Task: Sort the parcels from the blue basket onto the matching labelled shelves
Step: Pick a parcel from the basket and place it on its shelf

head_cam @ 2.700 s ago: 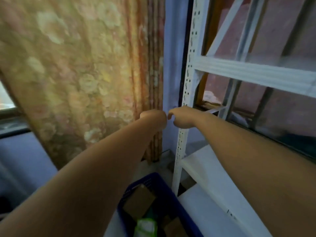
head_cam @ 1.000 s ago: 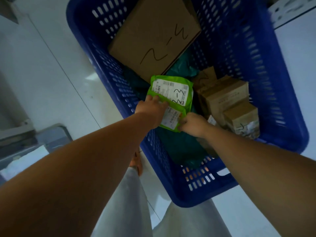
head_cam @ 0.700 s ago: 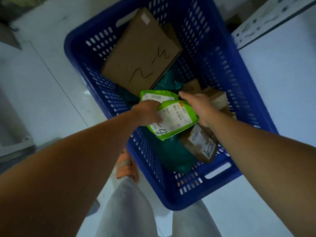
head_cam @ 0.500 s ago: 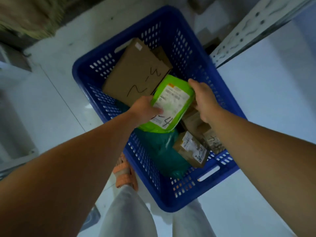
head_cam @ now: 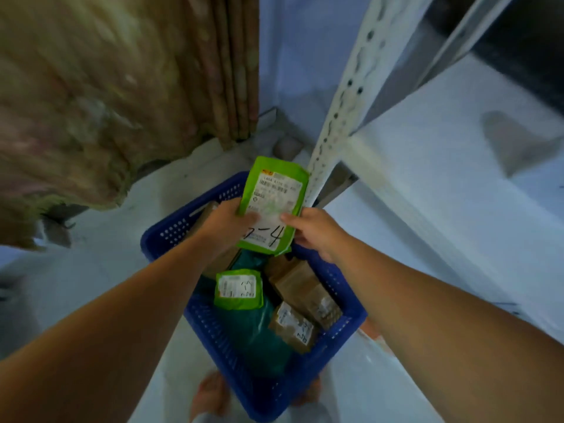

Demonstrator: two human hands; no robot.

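Both hands hold the green parcel above the blue basket. The left hand grips its lower left edge & the right hand pinches the lower right. Long axis points away from the person, label up, handwritten mark ending "-4". The shelf board lies to the right, so the right hand is nearer. The parcel's far right corner sits just beside the shelf post, prob. the edge to clear. Past the post the board offers open room.

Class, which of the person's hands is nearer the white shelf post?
Right. The right hand grips the green parcel close by the white shelf post; the left hand holds the parcel's other edge, farther away.
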